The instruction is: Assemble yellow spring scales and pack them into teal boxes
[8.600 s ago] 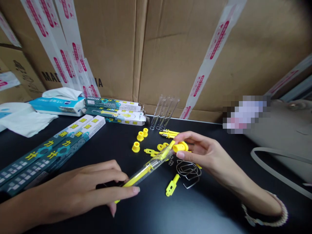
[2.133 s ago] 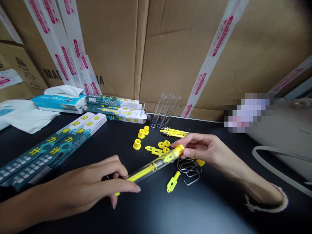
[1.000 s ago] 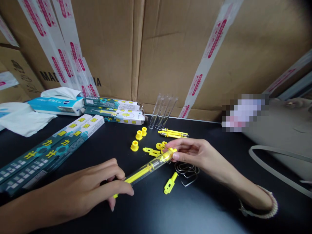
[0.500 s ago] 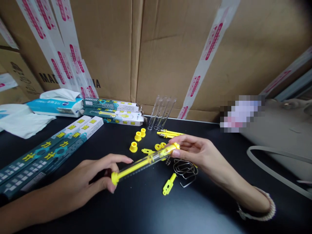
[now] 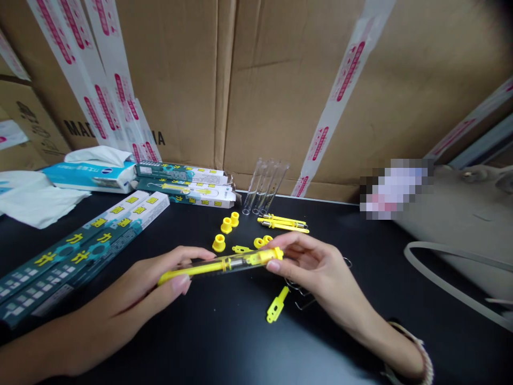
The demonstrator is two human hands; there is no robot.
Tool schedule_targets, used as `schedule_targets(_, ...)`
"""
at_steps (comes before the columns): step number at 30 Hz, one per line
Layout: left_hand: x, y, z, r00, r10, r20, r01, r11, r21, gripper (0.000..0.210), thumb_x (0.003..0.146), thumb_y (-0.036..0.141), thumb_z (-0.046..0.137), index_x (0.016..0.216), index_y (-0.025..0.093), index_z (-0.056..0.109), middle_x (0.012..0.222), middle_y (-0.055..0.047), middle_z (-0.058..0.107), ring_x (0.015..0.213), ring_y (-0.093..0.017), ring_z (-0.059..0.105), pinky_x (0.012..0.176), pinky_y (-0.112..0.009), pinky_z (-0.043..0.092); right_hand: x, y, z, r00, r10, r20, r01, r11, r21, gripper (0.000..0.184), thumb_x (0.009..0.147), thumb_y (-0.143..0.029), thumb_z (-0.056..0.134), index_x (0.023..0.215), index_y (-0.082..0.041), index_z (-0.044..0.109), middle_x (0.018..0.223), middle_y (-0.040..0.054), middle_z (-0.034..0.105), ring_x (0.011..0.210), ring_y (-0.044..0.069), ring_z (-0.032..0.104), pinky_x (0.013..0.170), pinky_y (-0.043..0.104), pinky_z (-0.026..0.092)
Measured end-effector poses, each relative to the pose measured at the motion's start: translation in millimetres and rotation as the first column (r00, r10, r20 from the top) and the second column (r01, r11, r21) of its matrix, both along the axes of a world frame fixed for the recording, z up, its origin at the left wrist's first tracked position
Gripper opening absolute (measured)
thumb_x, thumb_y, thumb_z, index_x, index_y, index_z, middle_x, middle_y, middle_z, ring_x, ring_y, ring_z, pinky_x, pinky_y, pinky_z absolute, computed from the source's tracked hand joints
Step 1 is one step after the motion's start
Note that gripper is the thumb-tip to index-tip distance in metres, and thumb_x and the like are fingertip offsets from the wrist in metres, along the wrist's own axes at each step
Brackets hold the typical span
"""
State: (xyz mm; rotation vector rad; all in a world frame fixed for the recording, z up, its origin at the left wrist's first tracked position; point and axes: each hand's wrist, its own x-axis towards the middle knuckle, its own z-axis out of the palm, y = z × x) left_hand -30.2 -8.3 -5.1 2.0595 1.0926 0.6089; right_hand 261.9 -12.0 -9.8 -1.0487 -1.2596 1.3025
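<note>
Tube (image 5: 216, 266) in hand, held nearly level over the black table (image 5: 224, 342), looks the most complete of the lot. Inside it run a yellow rod (image 5: 206, 269), a metal spring (image 5: 239, 262) and, toward the right end, a yellow clip (image 5: 253, 259). A yellow cap (image 5: 277, 254) sits at that right end; whether it is pressed fully home I cannot tell. The left end is mostly covered by fingers, so its fit is unclear too.

Much is left undone, as far as the parts show. A few spare tubes (image 5: 251, 190) lean bare at the back, with nothing seen inside them. In front of these lie loose rods (image 5: 282, 225) bearing metal sections, and to their left stand three loose caps (image 5: 218, 244). Rings (image 5: 259, 243) and a loose clip (image 5: 242, 249) lie just behind the held tube, partly hidden by it; another clip lies nearer the person, beside bent wires (image 5: 301, 292) that the right hand partly covers. No wire can be seen on the held tube.

The left hand (image 5: 156, 278) is closed round the left end, thumb on the near side, fingers on the far side. The right hand (image 5: 308, 262) pinches the cap between thumb and fingertips, with no gap at the contact.
</note>
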Motion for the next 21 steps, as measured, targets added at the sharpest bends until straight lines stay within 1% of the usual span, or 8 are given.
schedule_targets(3, 6.5, -0.6, 5.0, 0.997, 0.068, -0.046, -0.07, 0.997, -0.037, 0.035, 0.099, 0.048, 0.048, 0.12, 0.028, 0.067, 0.075, 0.005, 0.063, 0.059, -0.013, 0.05, 0.056, -0.021, 0.036, -7.6, -4.7, -1.1, 0.999, 0.031, -0.02, -0.031, 0.999, -0.009, 0.025, 0.068, -0.025, 0.093, 0.087, -0.024, 0.077, 0.095, 0.0007, 0.077, 0.087, 0.016, 0.073, 0.08, 0.025, 0.061)
schedule_targets(7, 13.8, -0.8, 6.4, 0.992, 0.118, -0.052, -0.122, 0.99, -0.072, 0.028, 0.09, 0.044, 0.058, 0.103, 0.023, 0.072, 0.063, 0.008, 0.053, 0.054, -0.01, 0.047, 0.053, -0.018, 0.032, -15.5, -9.2, -0.8, 0.999, 0.049, 0.002, -0.049, 0.999, 0.012, 0.025, 0.069, -0.028, 0.092, 0.089, -0.024, 0.077, 0.095, 0.0018, 0.076, 0.089, 0.018, 0.073, 0.083, 0.028, 0.062)
schedule_targets(10, 17.6, -1.3, 7.0, 0.992, 0.125, -0.012, -0.125, 0.982, -0.138, 0.032, 0.083, 0.045, 0.067, 0.107, 0.024, 0.075, 0.063, 0.007, 0.057, 0.05, -0.008, 0.044, 0.05, -0.019, 0.029, -20.3, -10.6, -0.9, 0.999, 0.041, -0.004, -0.04, 0.998, 0.058, 0.023, 0.071, -0.03, 0.091, 0.088, -0.024, 0.077, 0.095, 0.0021, 0.076, 0.089, 0.019, 0.074, 0.08, 0.028, 0.063)
schedule_targets(12, 20.0, -1.4, 8.4, 0.987, 0.162, 0.017, -0.155, 0.964, -0.215, 0.036, 0.081, 0.047, 0.07, 0.108, 0.024, 0.077, 0.062, 0.005, 0.063, 0.05, -0.009, 0.047, 0.048, -0.019, 0.029, -22.5, -10.5, -1.4, 0.999, 0.043, -0.021, -0.041, 0.996, 0.076, 0.023, 0.072, -0.03, 0.091, 0.089, -0.025, 0.077, 0.097, 0.0022, 0.078, 0.089, 0.019, 0.074, 0.079, 0.029, 0.063)
schedule_targets(14, 22.2, -1.0, 10.2, 0.977, 0.21, 0.038, -0.187, 0.928, -0.321, 0.038, 0.081, 0.05, 0.071, 0.107, 0.023, 0.078, 0.065, 0.002, 0.069, 0.047, -0.009, 0.049, 0.045, -0.019, 0.029, -23.2, -10.0, -2.2, 0.998, 0.05, -0.03, -0.048, 0.996, 0.078, 0.026, 0.073, -0.029, 0.09, 0.094, -0.027, 0.077, 0.099, 0.0016, 0.079, 0.09, 0.019, 0.075, 0.08, 0.029, 0.064)
schedule_targets(17, 24.2, 0.4, 12.1, 0.966, 0.246, 0.08, -0.184, 0.872, -0.454, 0.042, 0.082, 0.051, 0.071, 0.11, 0.021, 0.077, 0.078, -0.003, 0.076, 0.039, -0.005, 0.043, 0.04, -0.019, 0.026, -21.8, -9.6, -4.3, 0.999, 0.05, 0.007, -0.051, 0.995, 0.086, 0.035, 0.075, -0.028, 0.089, 0.107, -0.028, 0.075, 0.101, 0.002, 0.08, 0.096, 0.022, 0.077, 0.089, 0.034, 0.064)
schedule_targets(19, 24.4, 1.8, 12.5, 0.962, 0.249, 0.114, -0.165, 0.859, -0.484, 0.043, 0.081, 0.051, 0.073, 0.111, 0.02, 0.077, 0.085, -0.006, 0.078, 0.04, -0.005, 0.045, 0.04, -0.019, 0.026, -20.5, -9.9, -6.4, 0.997, 0.052, 0.06, -0.059, 0.992, 0.112, 0.038, 0.076, -0.029, 0.088, 0.112, -0.028, 0.074, 0.106, 0.0028, 0.08, 0.1, 0.024, 0.077, 0.094, 0.039, 0.063)
schedule_targets(21, 23.7, 3.7, 12.6, 0.958, 0.256, 0.131, -0.162, 0.858, -0.488, 0.045, 0.08, 0.051, 0.074, 0.11, 0.018, 0.078, 0.087, -0.008, 0.078, 0.043, -0.006, 0.047, 0.038, -0.018, 0.026, -19.6, -10.6, -8.2, 0.991, 0.071, 0.117, -0.087, 0.988, 0.13, 0.04, 0.079, -0.03, 0.087, 0.116, -0.03, 0.073, 0.114, 0.0025, 0.078, 0.098, 0.023, 0.077, 0.095, 0.039, 0.064)
